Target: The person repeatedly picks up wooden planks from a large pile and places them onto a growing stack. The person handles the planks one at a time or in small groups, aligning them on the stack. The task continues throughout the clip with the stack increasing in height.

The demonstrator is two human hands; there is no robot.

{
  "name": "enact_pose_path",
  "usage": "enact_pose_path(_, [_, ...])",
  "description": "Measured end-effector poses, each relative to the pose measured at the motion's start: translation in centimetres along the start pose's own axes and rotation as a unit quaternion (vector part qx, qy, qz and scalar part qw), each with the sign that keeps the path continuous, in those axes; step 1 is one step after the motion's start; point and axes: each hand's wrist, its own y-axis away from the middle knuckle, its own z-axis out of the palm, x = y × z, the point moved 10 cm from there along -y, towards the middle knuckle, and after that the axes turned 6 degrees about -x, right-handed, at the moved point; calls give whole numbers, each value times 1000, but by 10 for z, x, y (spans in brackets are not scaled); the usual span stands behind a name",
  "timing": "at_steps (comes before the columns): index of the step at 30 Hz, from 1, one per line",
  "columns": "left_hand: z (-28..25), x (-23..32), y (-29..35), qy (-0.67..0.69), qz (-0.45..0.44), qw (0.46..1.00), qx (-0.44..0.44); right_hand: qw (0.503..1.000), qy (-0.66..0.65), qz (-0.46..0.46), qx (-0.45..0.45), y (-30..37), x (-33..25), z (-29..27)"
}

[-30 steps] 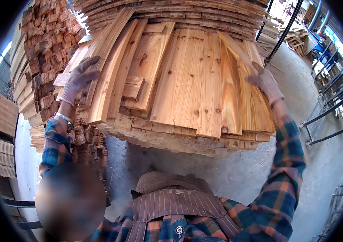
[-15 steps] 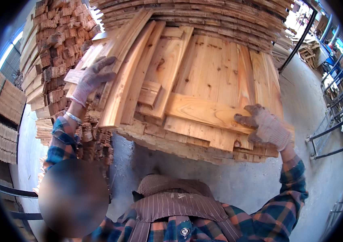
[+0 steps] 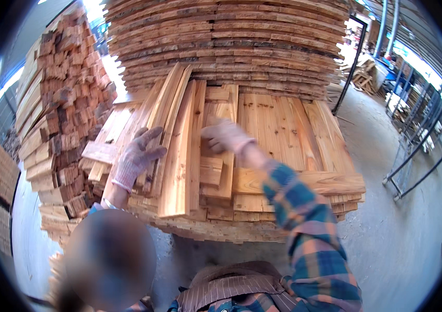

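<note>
My left hand (image 3: 138, 158), in a pale work glove with darkened fingers, lies over the long boards on the left of the stack. Its fingers are apart and reach toward the edge of a narrow wooden board (image 3: 170, 112). My right hand (image 3: 227, 138), gloved too, is over the middle of the stack, just right of a thick upright-edged board (image 3: 182, 156). Motion blurs its fingers, so whether they grip anything is unclear. Below it lies a short wood block (image 3: 211, 171). A crosswise board (image 3: 304, 182) runs along the near right, partly behind my right sleeve.
Behind the boards rises a tall stack of planks (image 3: 226, 47). A high pile of cut timber (image 3: 59, 109) stands at the left. To the right are grey floor (image 3: 366, 171) and black metal racks (image 3: 413, 151). A blurred round patch (image 3: 109, 257) covers the lower left.
My right hand has left the crosswise board and swung left to the middle boards. My left hand stays on the left boards, its fingers shifted. The whole view has tilted up.
</note>
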Motion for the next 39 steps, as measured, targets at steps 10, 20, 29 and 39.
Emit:
enact_pose_path(10, [-3,-42,14,70,22,996,46,967,253,28,25,45,-54,-57])
enact_pose_path(20, [8,-12,-3,-57,48,997,30,815,538,210,55,170,67,-177])
enact_pose_path(29, [9,2,0,-63,1,998,25,840,529,104,-64,72,72,-277])
enact_pose_path(39, [12,5,-7,-77,-4,997,1,853,514,73,-61,-50,129,-310])
